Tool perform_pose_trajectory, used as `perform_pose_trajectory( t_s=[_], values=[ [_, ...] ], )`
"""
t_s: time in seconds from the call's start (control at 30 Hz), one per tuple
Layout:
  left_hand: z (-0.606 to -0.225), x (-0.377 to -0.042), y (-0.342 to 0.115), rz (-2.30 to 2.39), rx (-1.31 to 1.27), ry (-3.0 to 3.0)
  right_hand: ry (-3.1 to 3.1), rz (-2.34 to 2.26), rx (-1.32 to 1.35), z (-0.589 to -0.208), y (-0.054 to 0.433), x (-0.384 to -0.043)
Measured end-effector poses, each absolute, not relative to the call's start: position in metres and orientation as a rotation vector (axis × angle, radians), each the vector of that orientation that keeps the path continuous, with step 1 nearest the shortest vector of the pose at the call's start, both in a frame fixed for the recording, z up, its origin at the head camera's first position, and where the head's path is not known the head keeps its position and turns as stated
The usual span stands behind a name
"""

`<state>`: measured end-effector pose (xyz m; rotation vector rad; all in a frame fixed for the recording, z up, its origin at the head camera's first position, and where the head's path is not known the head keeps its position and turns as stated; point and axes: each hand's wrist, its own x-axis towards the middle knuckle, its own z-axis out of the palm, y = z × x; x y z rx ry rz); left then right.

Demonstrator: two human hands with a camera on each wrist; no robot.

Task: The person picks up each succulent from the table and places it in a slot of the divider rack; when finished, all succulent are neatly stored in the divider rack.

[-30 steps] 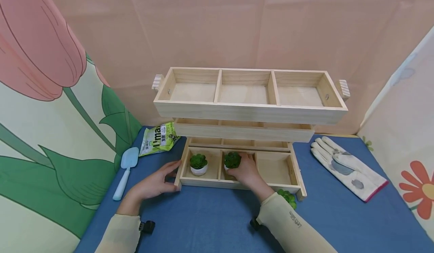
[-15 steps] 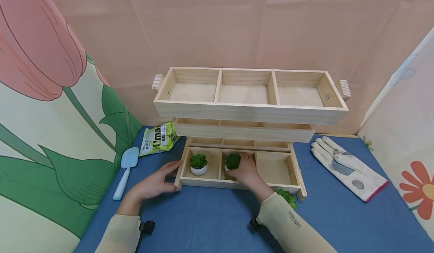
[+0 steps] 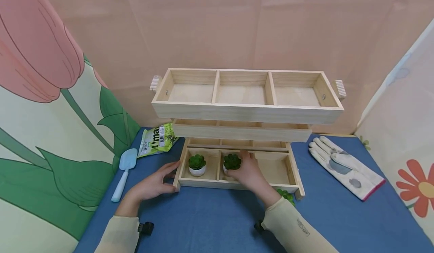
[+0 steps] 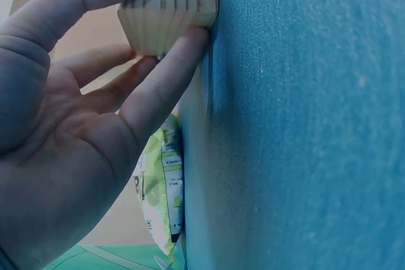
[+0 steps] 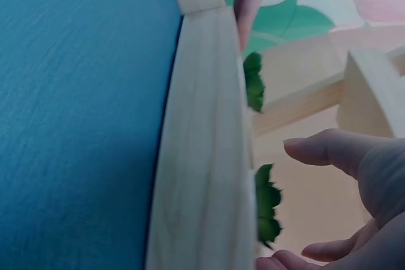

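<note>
A tiered wooden plant stand [image 3: 247, 114] stands on the blue table, each tier split into compartments. On its bottom tier, a small potted succulent [image 3: 197, 165] in a white pot sits in the left compartment. A second potted succulent [image 3: 232, 162] stands in the middle one. My right hand [image 3: 250, 172] is just right of this second plant; in the right wrist view the thumb [image 5: 323, 148] is apart from its leaves, fingers spread. My left hand [image 3: 156, 183] pinches the left front foot of the stand [image 4: 169, 14] between thumb and fingers. Another succulent [image 3: 286, 195] shows partly behind my right sleeve.
A light blue trowel [image 3: 126, 168] lies left of the stand, near a green and white bag [image 3: 158, 140]. White work gloves [image 3: 346, 168] lie on the right. The upper tiers overhang the rear of the bottom tier.
My right hand has eased slightly to the right, away from the second succulent, which stays in the middle compartment. My left hand keeps its place. The head view has shifted a little.
</note>
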<state>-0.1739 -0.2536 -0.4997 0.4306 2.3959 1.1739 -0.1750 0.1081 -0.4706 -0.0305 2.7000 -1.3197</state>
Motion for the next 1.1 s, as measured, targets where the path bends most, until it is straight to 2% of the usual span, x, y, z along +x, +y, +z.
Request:
perform_pose_trajectory(
  t_s=[0.63,1.1],
  values=[
    [-0.501,-0.173,-0.254,1.178,0.416,2.389,2.602,-1.513,-0.169,-0.412,0.144,-0.127],
    [-0.502,-0.174,-0.254,1.185,0.416,2.384,2.691,-1.439,-0.113,-0.405,0.189,-0.098]
  ],
)
